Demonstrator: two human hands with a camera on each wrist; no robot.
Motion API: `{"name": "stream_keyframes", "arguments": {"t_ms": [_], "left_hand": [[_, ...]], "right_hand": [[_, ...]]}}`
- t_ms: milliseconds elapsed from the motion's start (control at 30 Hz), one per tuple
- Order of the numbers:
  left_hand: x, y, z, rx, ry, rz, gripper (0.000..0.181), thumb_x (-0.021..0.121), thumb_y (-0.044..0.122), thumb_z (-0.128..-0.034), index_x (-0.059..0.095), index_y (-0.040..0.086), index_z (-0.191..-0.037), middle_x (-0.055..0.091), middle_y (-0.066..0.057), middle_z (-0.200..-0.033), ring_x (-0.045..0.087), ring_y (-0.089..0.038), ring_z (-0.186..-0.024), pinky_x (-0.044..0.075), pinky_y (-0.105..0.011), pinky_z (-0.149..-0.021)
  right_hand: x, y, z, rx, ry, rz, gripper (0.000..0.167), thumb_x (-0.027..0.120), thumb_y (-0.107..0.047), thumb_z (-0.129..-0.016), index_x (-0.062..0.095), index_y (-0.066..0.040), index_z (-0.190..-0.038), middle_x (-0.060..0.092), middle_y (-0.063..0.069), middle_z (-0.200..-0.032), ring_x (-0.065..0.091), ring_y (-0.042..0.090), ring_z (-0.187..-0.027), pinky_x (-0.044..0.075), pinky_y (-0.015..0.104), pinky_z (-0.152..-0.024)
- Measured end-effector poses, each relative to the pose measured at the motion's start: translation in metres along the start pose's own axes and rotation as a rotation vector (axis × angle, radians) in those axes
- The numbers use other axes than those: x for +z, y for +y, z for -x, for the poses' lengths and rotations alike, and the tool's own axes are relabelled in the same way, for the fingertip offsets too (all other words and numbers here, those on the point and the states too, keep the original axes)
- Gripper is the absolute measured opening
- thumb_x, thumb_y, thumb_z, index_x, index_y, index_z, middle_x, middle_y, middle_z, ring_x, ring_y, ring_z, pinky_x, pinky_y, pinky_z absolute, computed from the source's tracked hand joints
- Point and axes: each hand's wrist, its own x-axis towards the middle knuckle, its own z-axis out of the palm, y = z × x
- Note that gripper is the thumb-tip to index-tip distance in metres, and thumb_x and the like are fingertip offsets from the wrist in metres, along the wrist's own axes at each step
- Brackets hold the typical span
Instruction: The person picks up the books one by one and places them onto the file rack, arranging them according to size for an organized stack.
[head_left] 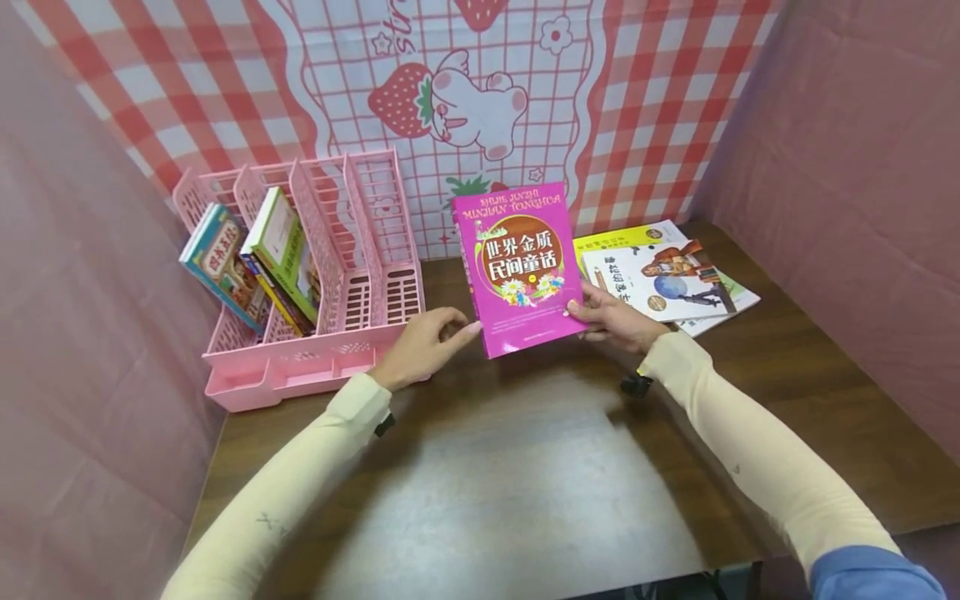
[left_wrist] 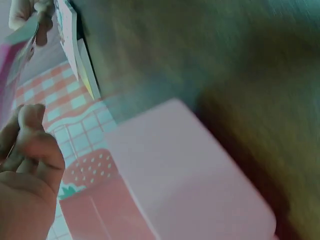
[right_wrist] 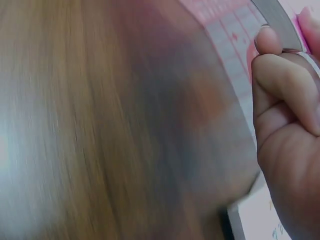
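Note:
A magenta book (head_left: 517, 271) with Chinese lettering and a round brown panel is held up above the table, cover toward the head camera. My right hand (head_left: 618, 321) pinches its lower right edge, thumb on the cover and fingers behind; the right wrist view shows this hand (right_wrist: 290, 95) at the page edges. My left hand (head_left: 427, 346) is at the book's lower left edge, its thumb tip close to the spine; contact there is hard to tell. In the left wrist view the left hand (left_wrist: 30, 165) has loosely bent fingers, beside the blurred magenta cover (left_wrist: 7, 75).
A pink desk rack (head_left: 307, 342) with dividers and front trays stands at the left. Its left slots hold a blue book (head_left: 225, 262) and a green book (head_left: 288, 254), among others. Several books, a white one (head_left: 652, 283) on top, lie at the right. Cloth hangs behind.

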Motion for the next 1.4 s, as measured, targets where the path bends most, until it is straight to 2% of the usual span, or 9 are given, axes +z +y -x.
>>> {"name": "stream_keyframes", "arguments": {"t_ms": [133, 233, 367, 600, 867, 1000, 1133, 1233, 1400], "left_hand": [[0.006, 0.004, 0.002, -0.066, -0.056, 0.074, 0.049, 0.058, 0.059, -0.0997, 0.073, 0.014, -0.109, 0.067, -0.001, -0.077, 0.054, -0.014, -0.064, 0.05, -0.032, -0.062], [0.007, 0.007, 0.003, -0.1, -0.076, 0.144, 0.047, 0.06, 0.057, -0.0991, 0.076, 0.014, -0.104, 0.067, -0.003, -0.07, 0.051, -0.013, -0.057, 0.046, -0.031, -0.055], [0.008, 0.008, 0.004, -0.136, -0.096, 0.214, 0.045, 0.061, 0.055, -0.0992, 0.076, 0.013, -0.098, 0.062, -0.005, -0.059, 0.052, -0.021, -0.048, 0.041, -0.029, -0.046], [0.009, 0.005, 0.006, -0.155, -0.07, 0.3, 0.039, 0.067, 0.046, -0.0987, 0.076, 0.009, -0.104, 0.065, -0.005, -0.061, 0.061, -0.044, -0.054, 0.049, -0.033, -0.044], [0.008, 0.003, 0.008, -0.126, -0.047, 0.341, 0.039, 0.068, 0.042, -0.0994, 0.073, 0.006, -0.114, 0.072, -0.004, -0.071, 0.063, -0.039, -0.051, 0.054, -0.057, -0.05], [0.005, 0.001, 0.01, -0.106, 0.008, 0.283, 0.038, 0.066, 0.042, -0.0999, 0.074, 0.006, -0.094, 0.063, -0.001, -0.058, 0.056, -0.028, -0.044, 0.048, -0.042, -0.041], [0.001, 0.002, 0.013, -0.068, 0.101, 0.196, 0.041, 0.066, 0.039, -0.0999, 0.071, 0.008, -0.075, 0.051, 0.003, -0.05, 0.044, -0.013, -0.043, 0.035, -0.029, -0.04], [-0.002, 0.001, 0.014, -0.031, 0.143, 0.151, 0.04, 0.066, 0.036, -0.1002, 0.07, 0.006, -0.074, 0.051, 0.005, -0.051, 0.045, -0.009, -0.042, 0.037, -0.028, -0.039], [-0.007, -0.002, 0.017, 0.044, 0.213, 0.056, 0.036, 0.067, 0.03, -0.0998, 0.07, 0.002, -0.076, 0.059, -0.001, -0.053, 0.053, -0.015, -0.042, 0.045, -0.031, -0.041]], "right_hand": [[0.018, -0.002, -0.006, -0.035, -0.048, -0.015, 0.066, 0.049, -0.02, -0.109, 0.013, -0.022, -0.165, 0.067, 0.008, -0.123, 0.072, 0.02, -0.1, 0.049, 0.055, -0.102], [0.029, -0.003, -0.011, -0.044, -0.072, -0.002, 0.067, 0.05, -0.021, -0.109, 0.013, -0.024, -0.165, 0.063, 0.011, -0.127, 0.072, 0.022, -0.103, 0.043, 0.061, -0.105], [0.035, -0.003, -0.015, -0.059, -0.079, 0.038, 0.066, 0.048, -0.019, -0.11, 0.014, -0.024, -0.165, 0.064, 0.012, -0.127, 0.073, 0.023, -0.1, 0.049, 0.058, -0.101], [0.042, 0.001, -0.02, -0.053, -0.104, 0.048, 0.064, 0.049, -0.019, -0.11, 0.017, -0.024, -0.165, 0.067, 0.01, -0.122, 0.073, 0.021, -0.094, 0.057, 0.049, -0.092], [0.049, 0.002, -0.024, -0.053, -0.103, 0.055, 0.063, 0.048, -0.017, -0.11, 0.019, -0.023, -0.164, 0.066, 0.011, -0.121, 0.071, 0.021, -0.091, 0.056, 0.051, -0.092], [0.051, 0.002, -0.026, -0.042, -0.102, 0.063, 0.064, 0.05, -0.018, -0.109, 0.018, -0.025, -0.165, 0.068, 0.011, -0.12, 0.07, 0.022, -0.09, 0.058, 0.048, -0.09], [0.053, 0.003, -0.03, -0.052, -0.117, 0.063, 0.059, 0.052, -0.02, -0.109, 0.026, -0.021, -0.162, 0.069, 0.015, -0.105, 0.059, 0.012, -0.064, 0.053, 0.026, -0.057], [0.056, 0.005, -0.034, -0.08, -0.135, 0.078, 0.047, 0.052, -0.02, -0.109, 0.035, -0.013, -0.153, 0.065, 0.015, -0.095, 0.042, 0.008, -0.053, 0.032, 0.02, -0.043], [0.065, 0.007, -0.039, -0.075, -0.123, 0.2, 0.039, 0.053, -0.026, -0.109, 0.041, -0.011, -0.143, 0.067, 0.009, -0.094, 0.042, 0.01, -0.055, 0.031, 0.021, -0.045]]}}
